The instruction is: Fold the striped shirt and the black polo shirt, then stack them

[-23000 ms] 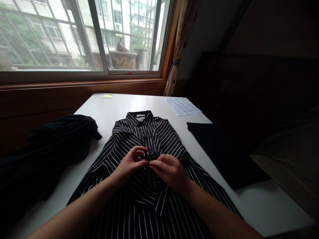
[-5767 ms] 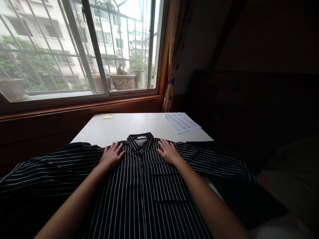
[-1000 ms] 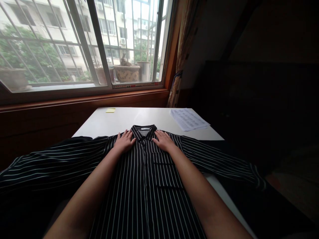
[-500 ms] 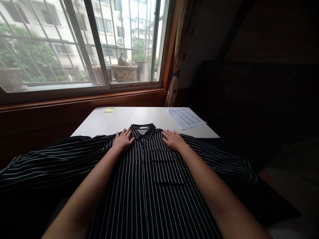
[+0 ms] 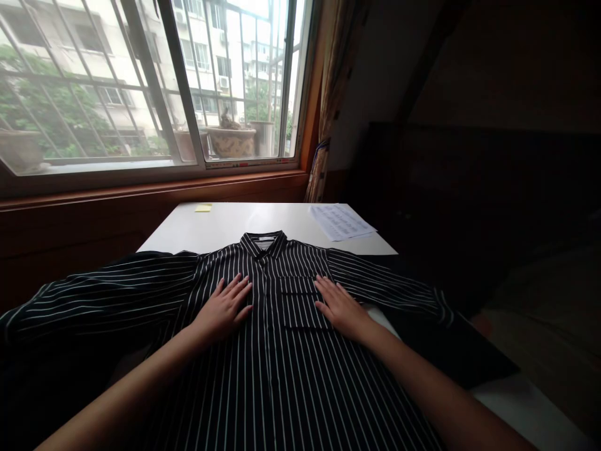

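Note:
A black shirt with white stripes [image 5: 263,376] lies face up and spread out, its collar [image 5: 263,243] toward the window and its sleeves stretched to both sides. My left hand [image 5: 226,307] rests flat on the left part of the chest, fingers extended toward the collar. On the other side, my right hand [image 5: 340,307] lies flat beside the chest pocket [image 5: 300,304], its fingertips at the pocket's upper right corner. Neither hand grips the cloth. The shirt's lower hem is out of view.
Beneath the shirt is a white table [image 5: 253,216]. Printed sheets of paper [image 5: 342,222] lie at its far right and a yellow sticky note [image 5: 203,208] at its far left. Beyond stand a barred window [image 5: 188,94] and a tied curtain [image 5: 323,138]. The right side is dark.
Both hands have slid from the shoulders beside the collar down to the chest, toward me. The shirt stays spread, and the view has shifted slightly.

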The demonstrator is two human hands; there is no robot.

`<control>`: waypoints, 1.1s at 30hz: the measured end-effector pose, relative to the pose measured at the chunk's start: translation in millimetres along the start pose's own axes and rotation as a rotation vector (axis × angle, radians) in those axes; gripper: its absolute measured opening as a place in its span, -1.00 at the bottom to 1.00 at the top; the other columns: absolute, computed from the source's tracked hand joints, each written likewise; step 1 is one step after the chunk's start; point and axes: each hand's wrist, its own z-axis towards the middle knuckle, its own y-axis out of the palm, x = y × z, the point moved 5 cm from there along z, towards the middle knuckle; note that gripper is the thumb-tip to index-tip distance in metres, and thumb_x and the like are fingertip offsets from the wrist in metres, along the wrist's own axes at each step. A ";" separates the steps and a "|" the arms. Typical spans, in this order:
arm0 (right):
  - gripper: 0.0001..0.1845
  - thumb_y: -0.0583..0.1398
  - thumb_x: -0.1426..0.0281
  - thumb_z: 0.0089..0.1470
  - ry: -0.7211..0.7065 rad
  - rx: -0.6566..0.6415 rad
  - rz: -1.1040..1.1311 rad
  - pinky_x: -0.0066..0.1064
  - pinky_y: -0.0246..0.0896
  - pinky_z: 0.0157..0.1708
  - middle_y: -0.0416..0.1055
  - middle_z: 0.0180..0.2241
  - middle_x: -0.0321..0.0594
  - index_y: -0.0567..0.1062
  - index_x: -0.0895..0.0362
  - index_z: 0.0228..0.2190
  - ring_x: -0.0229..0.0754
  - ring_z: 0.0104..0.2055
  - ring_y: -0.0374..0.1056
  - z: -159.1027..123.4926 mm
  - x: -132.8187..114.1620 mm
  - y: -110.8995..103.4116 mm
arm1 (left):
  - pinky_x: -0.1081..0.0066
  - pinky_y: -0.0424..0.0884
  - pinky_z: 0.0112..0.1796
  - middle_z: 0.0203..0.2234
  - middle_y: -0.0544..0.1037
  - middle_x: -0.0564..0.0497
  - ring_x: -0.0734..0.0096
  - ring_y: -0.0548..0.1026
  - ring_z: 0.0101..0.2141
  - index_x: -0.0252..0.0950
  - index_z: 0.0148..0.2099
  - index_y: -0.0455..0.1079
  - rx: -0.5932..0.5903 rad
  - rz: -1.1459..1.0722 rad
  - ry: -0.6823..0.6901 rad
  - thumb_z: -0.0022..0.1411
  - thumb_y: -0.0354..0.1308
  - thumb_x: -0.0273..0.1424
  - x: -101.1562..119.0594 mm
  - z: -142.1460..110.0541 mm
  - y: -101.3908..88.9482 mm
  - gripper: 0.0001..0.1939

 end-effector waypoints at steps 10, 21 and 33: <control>-0.39 -0.12 0.16 0.35 0.148 0.032 -0.125 0.01 -0.13 0.35 0.09 0.35 -0.10 0.23 0.14 0.29 0.00 0.40 -0.04 -68.5 69.5 -4.7 | 0.03 0.07 0.30 0.40 0.01 0.09 0.19 0.02 0.37 0.01 0.44 -0.06 -0.043 -0.010 0.005 0.47 -0.10 -0.12 -44.7 -109.9 -8.7 -0.44; -0.54 0.08 0.16 0.20 0.285 0.212 0.134 -0.13 0.27 0.07 0.44 -0.02 -0.05 0.47 0.07 0.05 0.04 0.03 0.39 -116.0 57.3 -43.6 | -0.06 0.21 0.23 0.37 0.13 0.09 0.08 0.09 0.34 0.04 0.42 0.01 0.004 0.081 -0.059 0.43 -0.01 -0.16 -22.1 -170.3 -31.0 -0.43; -0.21 0.21 0.04 -0.08 0.699 -0.059 1.173 -0.22 0.37 -0.27 0.54 -0.38 -0.22 0.26 0.11 0.14 -0.01 -0.30 0.51 -144.5 36.1 -20.0 | 0.19 0.52 0.01 0.14 0.47 0.03 0.15 0.46 0.06 0.01 0.22 0.36 0.120 -0.091 -0.149 0.35 0.05 -0.33 -25.3 -210.8 -40.3 -0.58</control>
